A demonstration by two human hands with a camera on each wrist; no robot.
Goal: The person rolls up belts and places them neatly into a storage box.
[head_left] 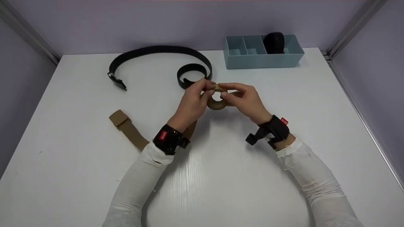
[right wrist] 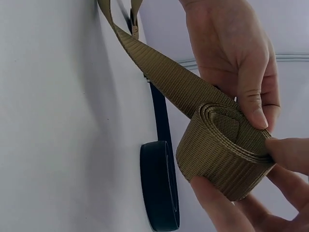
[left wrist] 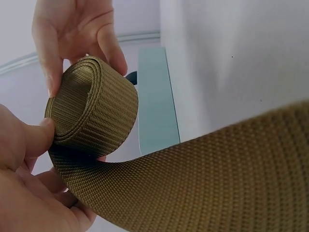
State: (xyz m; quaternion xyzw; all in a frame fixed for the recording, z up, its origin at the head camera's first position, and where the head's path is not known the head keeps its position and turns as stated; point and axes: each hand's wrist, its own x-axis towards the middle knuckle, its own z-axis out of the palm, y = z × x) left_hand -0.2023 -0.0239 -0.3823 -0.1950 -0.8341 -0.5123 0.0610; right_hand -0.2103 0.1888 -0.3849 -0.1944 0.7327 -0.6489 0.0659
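Note:
A tan webbing belt (head_left: 217, 105) is partly wound into a roll, held above the table between both hands. My left hand (head_left: 194, 101) pinches the strap where it meets the roll, thumb on the inside edge. My right hand (head_left: 247, 101) grips the roll's other side with thumb and fingers. In the left wrist view the coiled layers of the roll (left wrist: 108, 113) show, with the loose strap (left wrist: 203, 179) running off to the right. The belt's tail passes under the left forearm to its tan buckle (head_left: 120, 119), which lies on the table at the left.
A black belt (head_left: 161, 49) lies behind the hands, its end loosely coiled and its buckle (head_left: 116, 81) to the left. At the back right stands a blue divided box (head_left: 262, 61) with a black rounded object (head_left: 274, 43) in it. Walls border the white table (head_left: 221, 189).

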